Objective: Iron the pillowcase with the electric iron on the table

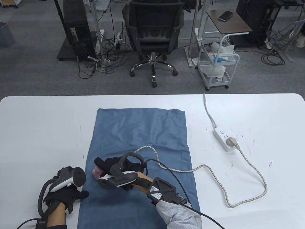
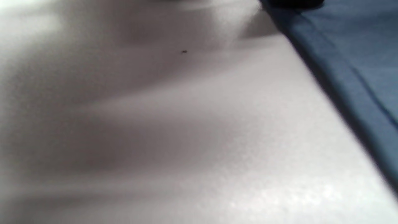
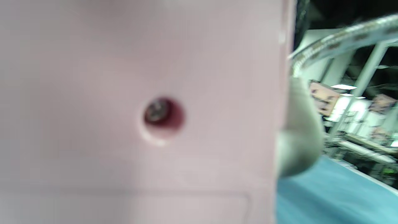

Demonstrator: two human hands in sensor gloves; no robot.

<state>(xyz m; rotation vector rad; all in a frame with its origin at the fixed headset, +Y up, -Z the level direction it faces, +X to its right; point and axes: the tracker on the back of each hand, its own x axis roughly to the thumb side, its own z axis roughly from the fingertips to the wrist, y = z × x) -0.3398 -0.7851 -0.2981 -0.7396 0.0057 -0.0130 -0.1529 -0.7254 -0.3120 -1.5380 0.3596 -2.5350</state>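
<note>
A blue pillowcase (image 1: pixel 140 133) lies flat on the white table (image 1: pixel 35 124). My right hand (image 1: pixel 114 167) grips a pink electric iron (image 1: pixel 97 172) that sits on the pillowcase's near left part. The iron's pink body (image 3: pixel 140 109) fills the right wrist view, with a screw hole in it. Its braided cord (image 1: pixel 207 167) runs right to a white power strip (image 1: pixel 222 138). My left hand (image 1: pixel 69 193) rests at the pillowcase's left edge, fingertips touching the cloth. The left wrist view shows table and the pillowcase edge (image 2: pixel 351 62).
The power strip's white cable (image 1: pixel 208 112) runs off the table's far edge. The iron's cord loops over the table on the right (image 1: pixel 259 186). An office chair (image 1: pixel 153 31) and a white cart (image 1: pixel 218 64) stand beyond the table.
</note>
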